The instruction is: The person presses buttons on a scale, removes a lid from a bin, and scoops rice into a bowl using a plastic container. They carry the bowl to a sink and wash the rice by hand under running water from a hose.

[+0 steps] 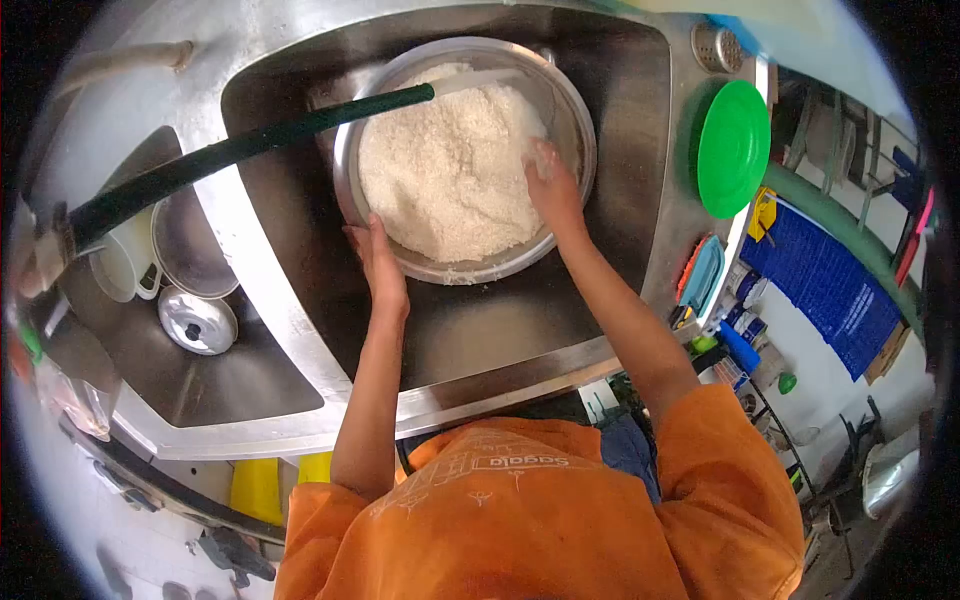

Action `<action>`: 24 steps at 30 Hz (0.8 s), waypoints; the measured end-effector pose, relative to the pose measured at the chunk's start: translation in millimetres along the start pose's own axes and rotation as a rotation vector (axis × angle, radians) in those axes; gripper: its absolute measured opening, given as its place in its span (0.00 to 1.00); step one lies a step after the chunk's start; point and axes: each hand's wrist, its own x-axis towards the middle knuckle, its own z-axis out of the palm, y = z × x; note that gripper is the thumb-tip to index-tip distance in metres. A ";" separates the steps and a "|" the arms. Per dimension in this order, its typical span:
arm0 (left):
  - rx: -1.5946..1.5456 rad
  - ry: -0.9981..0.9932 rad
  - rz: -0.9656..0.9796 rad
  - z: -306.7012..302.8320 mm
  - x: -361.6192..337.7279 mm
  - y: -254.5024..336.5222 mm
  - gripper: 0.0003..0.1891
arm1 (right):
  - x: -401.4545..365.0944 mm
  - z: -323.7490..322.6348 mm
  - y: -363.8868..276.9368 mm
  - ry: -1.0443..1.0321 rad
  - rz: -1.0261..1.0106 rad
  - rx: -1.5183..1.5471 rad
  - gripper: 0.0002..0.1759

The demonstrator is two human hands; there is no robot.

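A wide metal bowl (585,170) of white rice (450,165) rests in the sink basin. Cloudy water shows along its right side. My left hand (380,268) grips the near-left rim, thumb up at the edge and fingers along the outer wall. Inside the bowl's right side is my right hand (555,195), its fingers apart at the edge of the rice and slightly blurred. A dark green hose (260,145) reaches in from the left above the bowl, and water streams from its end toward the far right side.
In the left basin sit a lidded pot (198,320) and other pans. A green plate (733,150), a perforated metal holder (717,47) and a blue-and-orange item (703,275) lie on the right ledge. The steel sink edge (500,385) runs before me.
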 end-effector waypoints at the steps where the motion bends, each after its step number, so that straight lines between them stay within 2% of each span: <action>1: -0.007 0.000 0.004 1.5 0.3 2.0 0.49 | -9.3 -6.2 -0.4 0.048 0.061 -0.258 0.33; 2: 0.015 0.029 -0.002 3.0 0.2 3.0 0.48 | -17.7 2.4 12.2 0.047 0.053 -0.261 0.33; 4: 0.036 0.061 -0.009 3.6 0.3 2.9 0.48 | -35.5 32.8 51.8 0.021 0.194 -0.215 0.37; 5: 0.029 0.062 -0.001 3.4 1.4 2.1 0.48 | -34.1 40.6 43.8 0.018 0.189 -0.214 0.37; 7: 0.023 0.065 0.005 2.4 2.5 -3.0 0.48 | -31.7 64.9 19.3 -0.073 0.695 0.069 0.40; 8: 0.011 0.054 0.020 1.4 3.3 -6.3 0.48 | -31.5 104.2 65.3 0.223 0.662 0.474 0.33; 9: -0.002 0.042 0.036 0.5 3.9 -8.3 0.49 | -32.8 106.8 55.0 0.224 0.663 0.476 0.33; 11: -0.004 0.036 0.025 -1.2 2.7 -7.0 0.49 | -30.4 101.6 22.9 0.113 0.945 1.497 0.34; 12: -0.006 0.028 0.007 -2.2 1.0 -5.5 0.50 | -27.4 102.2 22.6 0.110 0.944 1.499 0.34; 14: -0.043 0.005 0.008 -5.2 -0.6 -3.0 0.50 | -22.1 101.0 24.7 -0.034 0.802 1.727 0.35; 16: -0.082 -0.022 0.008 -3.8 1.8 -5.3 0.51 | -4.5 90.0 15.4 -0.047 0.752 1.662 0.37; 18: -0.129 0.041 0.008 -2.2 2.8 -9.9 0.44 | 17.1 75.0 5.4 -0.058 0.709 1.597 0.39; 20: -0.119 0.049 0.022 -1.2 6.5 -14.4 0.44 | 41.2 56.3 -0.7 -0.024 0.649 0.451 0.36; 21: -0.112 0.057 0.035 -0.5 7.7 -13.8 0.45 | 45.5 40.2 -13.8 -0.019 0.643 0.452 0.36; 23: -0.082 0.020 0.032 -1.3 6.2 -4.5 0.48 | 52.7 7.0 -38.9 -0.220 0.045 -0.256 0.31; 24: -0.047 -0.012 0.022 -1.5 4.9 -0.9 0.52 | 65.0 1.9 -28.6 -0.232 0.088 -0.200 0.29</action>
